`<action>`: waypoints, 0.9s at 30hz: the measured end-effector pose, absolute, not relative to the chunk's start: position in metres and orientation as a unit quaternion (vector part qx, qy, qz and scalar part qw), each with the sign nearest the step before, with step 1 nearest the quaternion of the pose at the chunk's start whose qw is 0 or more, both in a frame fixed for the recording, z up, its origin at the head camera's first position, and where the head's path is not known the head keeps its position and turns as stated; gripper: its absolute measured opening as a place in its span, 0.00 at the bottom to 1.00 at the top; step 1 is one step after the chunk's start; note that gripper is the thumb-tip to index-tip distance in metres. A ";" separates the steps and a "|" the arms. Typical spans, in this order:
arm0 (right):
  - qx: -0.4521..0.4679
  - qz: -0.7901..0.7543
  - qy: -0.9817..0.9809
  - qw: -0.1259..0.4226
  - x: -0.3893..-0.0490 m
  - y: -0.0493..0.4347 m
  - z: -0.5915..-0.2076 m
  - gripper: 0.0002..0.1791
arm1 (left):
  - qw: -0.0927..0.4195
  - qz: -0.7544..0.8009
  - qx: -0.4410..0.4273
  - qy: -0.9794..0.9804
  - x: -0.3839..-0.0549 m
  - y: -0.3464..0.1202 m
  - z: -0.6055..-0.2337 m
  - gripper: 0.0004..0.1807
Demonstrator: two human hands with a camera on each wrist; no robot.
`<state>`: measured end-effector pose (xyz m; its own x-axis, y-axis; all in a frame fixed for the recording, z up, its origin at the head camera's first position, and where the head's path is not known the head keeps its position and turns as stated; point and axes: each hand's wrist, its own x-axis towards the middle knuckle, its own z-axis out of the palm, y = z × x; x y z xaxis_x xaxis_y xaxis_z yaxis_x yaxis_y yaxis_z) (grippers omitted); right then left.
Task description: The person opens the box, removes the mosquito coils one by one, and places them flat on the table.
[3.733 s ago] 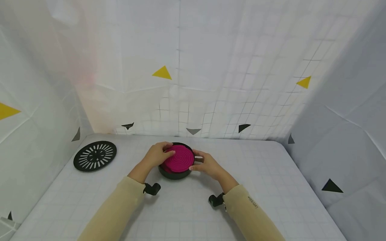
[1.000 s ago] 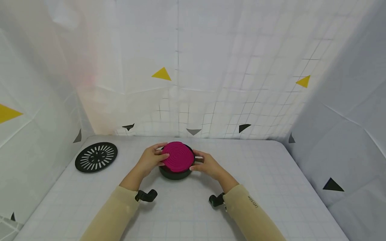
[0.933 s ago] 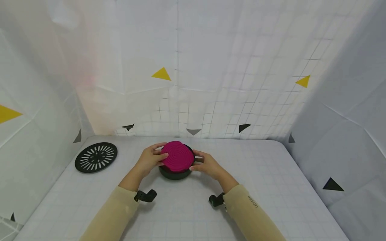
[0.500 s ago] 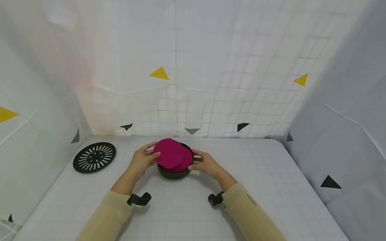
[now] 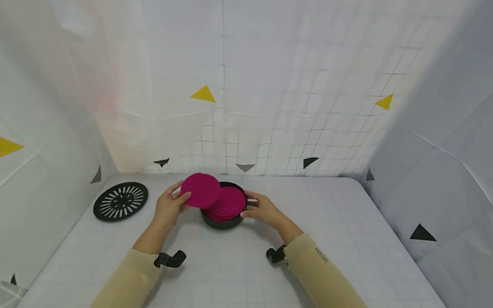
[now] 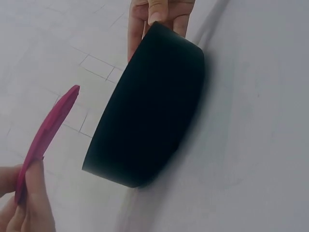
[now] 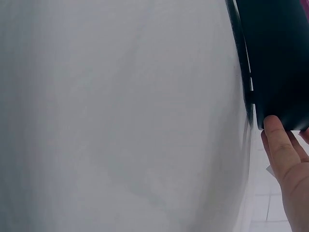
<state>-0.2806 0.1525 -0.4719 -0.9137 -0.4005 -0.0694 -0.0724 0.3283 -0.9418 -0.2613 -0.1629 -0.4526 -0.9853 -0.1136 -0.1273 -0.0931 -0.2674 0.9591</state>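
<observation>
Between thumb and fingers my left hand point(image 5: 166, 211) pinches the edge of a round pink coaster point(image 5: 200, 190) with concentric rings. The coaster is raised and overlaps the left side of a round black holder point(image 5: 221, 223) in the head view. In the left wrist view it shows edge-on, apart from the holder's wall. Another pink coaster point(image 5: 232, 203) lies inside the holder; whatever is beneath it is mostly hidden. My right hand point(image 5: 268, 212) grips the holder's right side, thumb at the near side and fingers farther back. The holder stands on the white table.
A black slotted disc point(image 5: 120, 201) lies flat at the table's left. White gridded sheets point(image 5: 269, 85) with yellow and black triangles rise behind the table and at both sides. Each wrist carries a small black camera point(image 5: 170, 259).
My left hand has lifted the upper coaster from the holder and moved it left and slightly up, uncovering another pink coaster. The right hand stays at the holder's side.
</observation>
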 end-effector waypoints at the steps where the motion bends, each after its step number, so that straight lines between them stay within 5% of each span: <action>1: -0.147 -0.560 0.802 0.146 -0.281 0.152 -0.471 0.46 | 0.012 -0.793 0.092 -0.603 -0.261 -0.164 -0.452 0.37; 15: -0.148 -0.570 0.795 0.144 -0.281 0.151 -0.469 0.45 | 0.072 -0.797 0.154 -0.579 -0.257 -0.185 -0.455 0.39; 27: -0.145 -0.568 0.798 0.142 -0.281 0.152 -0.475 0.45 | 0.073 -0.809 0.205 -0.546 -0.256 -0.206 -0.461 0.39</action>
